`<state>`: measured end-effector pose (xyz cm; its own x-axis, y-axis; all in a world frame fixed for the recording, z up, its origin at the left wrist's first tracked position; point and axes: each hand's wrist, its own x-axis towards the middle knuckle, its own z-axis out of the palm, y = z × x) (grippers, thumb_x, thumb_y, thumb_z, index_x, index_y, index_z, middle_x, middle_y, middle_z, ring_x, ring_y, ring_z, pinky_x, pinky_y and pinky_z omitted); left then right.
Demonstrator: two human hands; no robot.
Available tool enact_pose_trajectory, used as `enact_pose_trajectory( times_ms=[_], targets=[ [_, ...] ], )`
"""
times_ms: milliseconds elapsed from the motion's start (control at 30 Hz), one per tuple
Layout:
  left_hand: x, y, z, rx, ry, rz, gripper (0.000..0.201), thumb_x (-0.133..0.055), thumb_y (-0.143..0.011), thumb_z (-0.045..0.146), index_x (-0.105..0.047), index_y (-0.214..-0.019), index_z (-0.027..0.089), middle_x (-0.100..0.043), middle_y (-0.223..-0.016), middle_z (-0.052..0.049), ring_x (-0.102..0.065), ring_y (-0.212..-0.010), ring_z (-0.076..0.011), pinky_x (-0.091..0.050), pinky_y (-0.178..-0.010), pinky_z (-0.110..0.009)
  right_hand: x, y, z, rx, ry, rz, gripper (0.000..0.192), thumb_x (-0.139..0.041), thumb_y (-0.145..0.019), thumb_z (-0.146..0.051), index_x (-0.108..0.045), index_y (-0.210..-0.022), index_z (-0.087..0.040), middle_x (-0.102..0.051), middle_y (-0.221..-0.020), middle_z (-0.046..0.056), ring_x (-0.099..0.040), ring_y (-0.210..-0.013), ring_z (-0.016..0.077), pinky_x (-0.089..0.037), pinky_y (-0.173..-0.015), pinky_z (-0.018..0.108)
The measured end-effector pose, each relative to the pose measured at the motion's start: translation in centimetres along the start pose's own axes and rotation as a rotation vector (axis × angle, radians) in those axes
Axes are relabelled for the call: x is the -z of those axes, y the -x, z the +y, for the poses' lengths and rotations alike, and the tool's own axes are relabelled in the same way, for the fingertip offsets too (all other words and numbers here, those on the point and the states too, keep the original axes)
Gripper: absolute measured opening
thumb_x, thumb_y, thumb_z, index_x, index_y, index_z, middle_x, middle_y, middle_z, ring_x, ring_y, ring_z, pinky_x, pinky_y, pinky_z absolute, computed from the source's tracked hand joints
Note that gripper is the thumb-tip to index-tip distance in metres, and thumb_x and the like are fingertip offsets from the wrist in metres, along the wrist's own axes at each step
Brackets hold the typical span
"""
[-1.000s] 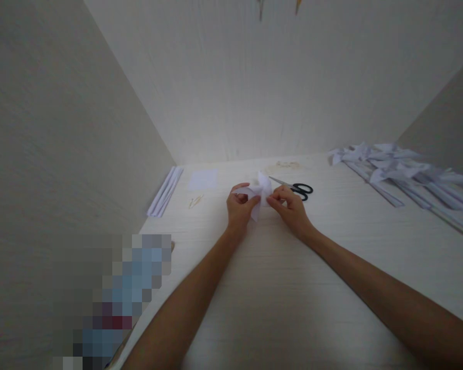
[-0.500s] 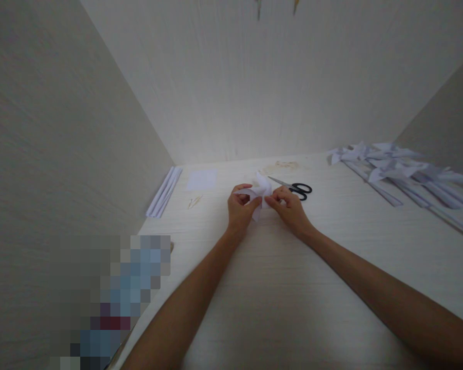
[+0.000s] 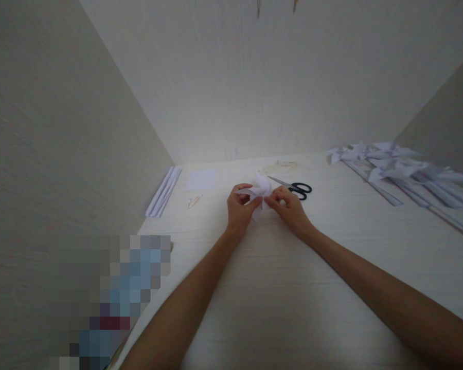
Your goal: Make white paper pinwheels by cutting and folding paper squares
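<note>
A white paper pinwheel (image 3: 263,182) with curled blades is held between my two hands over the table. My left hand (image 3: 239,208) grips it from the left, thumb and fingers closed on the paper near its middle. From the right, the fingertips of my right hand (image 3: 289,208) pinch at the pinwheel's centre; whether a small piece sits between them is hidden. Black-handled scissors (image 3: 301,188) lie just behind my right hand, blades pointing left. Left of my hands are a flat white paper square (image 3: 201,179) and a few thin small sticks (image 3: 195,201).
Several rolled white paper sticks (image 3: 164,191) lie at the table's left edge. Finished-looking paper pinwheels on sticks (image 3: 393,167) are heaped at the right. Thin tan pieces (image 3: 285,165) lie near the back wall (image 3: 231,103). A blurred-out patch covers the lower left.
My right fingertips have shifted very slightly at the pinwheel's centre, and its lower blade sits a little differently. Otherwise hands and objects stay in place.
</note>
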<state>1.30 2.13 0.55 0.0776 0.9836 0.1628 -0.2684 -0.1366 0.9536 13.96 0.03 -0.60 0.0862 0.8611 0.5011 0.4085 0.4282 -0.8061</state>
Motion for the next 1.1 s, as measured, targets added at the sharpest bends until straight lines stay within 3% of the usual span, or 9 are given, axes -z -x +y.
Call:
enact_pose_trajectory(
  times_ms=[467,867,1033,1100],
  targets=[
    [-0.14,0.2,0.44,0.049,-0.003,-0.027,0.046,-0.067,-0.048,0.014,-0.048,-0.09,0.017,-0.06,-0.059,0.003,-0.055,-0.05,-0.0092,-0.041,-0.05,-0.019,-0.06,0.15,0.11,0.011,0.068,0.039,0.025,-0.054,-0.073,-0.03,-0.045,-0.053,-0.019,-0.043,-0.063,0.0,-0.042,-0.061,0.0131,-0.033,-0.056,0.027],
    [0.01,0.09,0.12,0.009,-0.092,-0.009,0.042,-0.068,-0.05,0.015,-0.049,-0.088,0.016,-0.059,-0.055,0.004,-0.054,-0.047,-0.0089,-0.04,-0.046,-0.018,-0.04,0.21,-0.33,0.01,0.085,0.032,0.021,-0.054,-0.072,-0.024,-0.045,-0.053,-0.019,-0.043,-0.064,0.0,-0.043,-0.062,0.0137,-0.035,-0.057,0.028],
    [0.08,0.1,0.22,0.015,-0.085,-0.011,0.043,-0.068,-0.05,0.015,-0.048,-0.088,0.017,-0.057,-0.053,0.005,-0.055,-0.048,-0.0093,-0.041,-0.047,-0.019,0.13,0.04,-0.3,-0.005,0.088,0.138,0.015,-0.06,-0.066,-0.024,-0.046,-0.063,-0.02,-0.048,-0.067,0.0,-0.047,-0.068,0.0151,-0.038,-0.068,0.032],
    [0.11,0.12,0.28,0.018,-0.085,-0.018,0.042,-0.068,-0.049,0.014,-0.048,-0.087,0.017,-0.058,-0.053,0.005,-0.055,-0.048,-0.0095,-0.041,-0.047,-0.019,0.25,-0.12,-0.19,-0.056,0.012,0.185,0.023,-0.064,-0.061,-0.025,-0.045,-0.072,-0.02,-0.052,-0.073,0.0,-0.05,-0.075,0.016,-0.04,-0.072,0.033]
  ],
)
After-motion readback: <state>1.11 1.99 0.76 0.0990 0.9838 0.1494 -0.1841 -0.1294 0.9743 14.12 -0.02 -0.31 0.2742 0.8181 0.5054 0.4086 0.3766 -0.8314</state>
